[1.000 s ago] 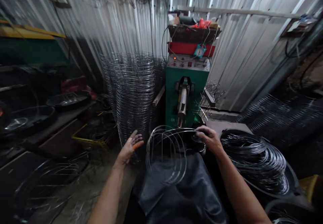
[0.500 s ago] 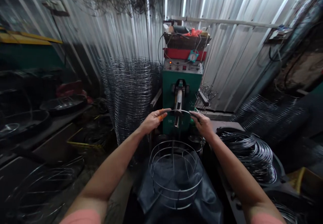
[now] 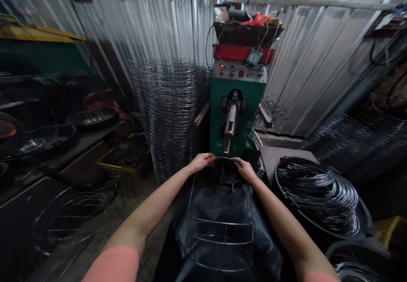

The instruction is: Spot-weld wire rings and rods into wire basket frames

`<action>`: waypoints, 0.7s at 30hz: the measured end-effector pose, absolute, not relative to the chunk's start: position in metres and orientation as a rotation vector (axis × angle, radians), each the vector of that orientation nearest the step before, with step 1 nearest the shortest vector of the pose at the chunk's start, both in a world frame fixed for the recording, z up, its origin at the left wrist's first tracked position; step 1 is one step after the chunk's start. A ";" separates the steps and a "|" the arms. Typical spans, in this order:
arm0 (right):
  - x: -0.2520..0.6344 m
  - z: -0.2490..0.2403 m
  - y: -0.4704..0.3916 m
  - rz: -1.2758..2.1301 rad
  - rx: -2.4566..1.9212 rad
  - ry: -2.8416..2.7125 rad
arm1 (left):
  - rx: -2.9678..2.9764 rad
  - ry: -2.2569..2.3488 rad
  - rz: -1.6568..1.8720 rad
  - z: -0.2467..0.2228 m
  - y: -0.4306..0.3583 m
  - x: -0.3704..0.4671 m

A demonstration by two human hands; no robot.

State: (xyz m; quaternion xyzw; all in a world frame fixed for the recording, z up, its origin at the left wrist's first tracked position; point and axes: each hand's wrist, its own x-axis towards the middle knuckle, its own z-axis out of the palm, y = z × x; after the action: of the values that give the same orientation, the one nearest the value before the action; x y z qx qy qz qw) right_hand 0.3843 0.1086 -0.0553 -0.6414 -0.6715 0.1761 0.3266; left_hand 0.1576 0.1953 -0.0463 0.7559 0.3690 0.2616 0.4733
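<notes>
A round wire frame [image 3: 224, 243] with several hoops rests over dark cloth [image 3: 210, 199] on my lap, its top edge tilted up and away from me. My left hand [image 3: 202, 162], with orange wraps on its fingers, is closed on the left of the frame's far hoop. On the right of the same hoop my right hand [image 3: 245, 169] pinches the wire. Both hands are just below and in front of the rod-like electrode [image 3: 229, 131] of a green machine [image 3: 219, 97], apart from it.
Tall stacks of wire hoops [image 3: 171, 116] stand left of the machine. At the right, a black tub [image 3: 367, 218] holds coiled wire rings [image 3: 330, 193]. A yellow crate [image 3: 106, 163] and loose wire frames [image 3: 76, 218] lie at the left. Corrugated metal wall [image 3: 295, 57] behind.
Both hands have come down and away from the machine's electrode, bringing the held hoop with them. The wire frame has tilted, and the camera view has shifted.
</notes>
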 end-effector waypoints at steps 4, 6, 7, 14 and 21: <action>0.383 -0.063 0.111 0.320 -1.852 -1.886 | 2.038 0.814 0.698 -0.058 0.204 0.160; 0.381 -0.064 0.113 0.206 -1.953 -1.977 | 2.217 0.772 0.685 -0.063 0.207 0.160; 0.380 -0.064 0.113 0.150 -2.012 -2.029 | 2.299 0.761 0.666 -0.065 0.209 0.160; 0.376 -0.046 0.121 -0.041 -2.266 -2.289 | 2.444 0.759 0.586 -0.061 0.220 0.169; 0.385 -0.037 0.138 0.012 -2.241 -2.225 | 2.350 0.742 0.599 -0.052 0.239 0.182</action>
State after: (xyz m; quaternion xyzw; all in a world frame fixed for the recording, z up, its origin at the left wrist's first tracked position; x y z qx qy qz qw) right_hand 0.3853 0.1382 -0.0373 -0.7097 -0.7045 0.0038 -0.0081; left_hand 0.1817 0.2386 -0.0521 0.8845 0.2792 0.2253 0.2982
